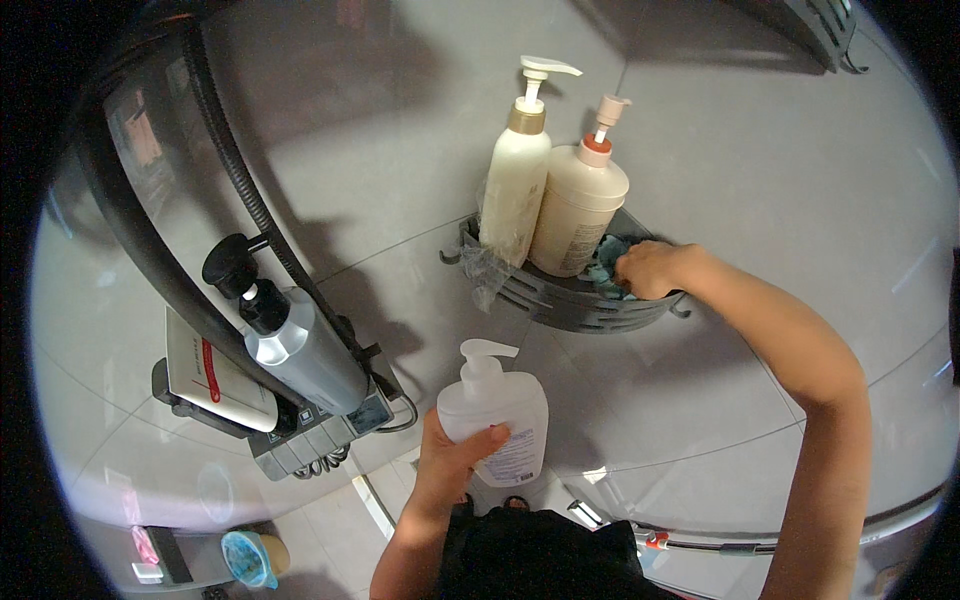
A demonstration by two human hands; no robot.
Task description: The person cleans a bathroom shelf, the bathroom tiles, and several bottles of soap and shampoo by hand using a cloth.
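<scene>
My left hand (457,454) grips a translucent white pump bottle (499,412) below the corner shelf, with the thumb across its printed label. Up at the right end of the dark grey slotted corner shelf (585,311), my right hand (649,270) is closed on a blue-green cloth (609,259) inside it. A tall cream pump bottle (517,187) with a gold collar stands at the shelf's left end, clear plastic wrap (484,270) around its base. Beside it, touching or nearly so, is a wider beige pump bottle (581,202) with a pink pump.
On the left, a grey shower unit (300,446) holds a silver bottle with a black pump (307,349) and a white bottle (217,375), behind a black hose (240,169). Another shelf (814,30) is at the upper right. A lined bin (251,559) stands at the lower left.
</scene>
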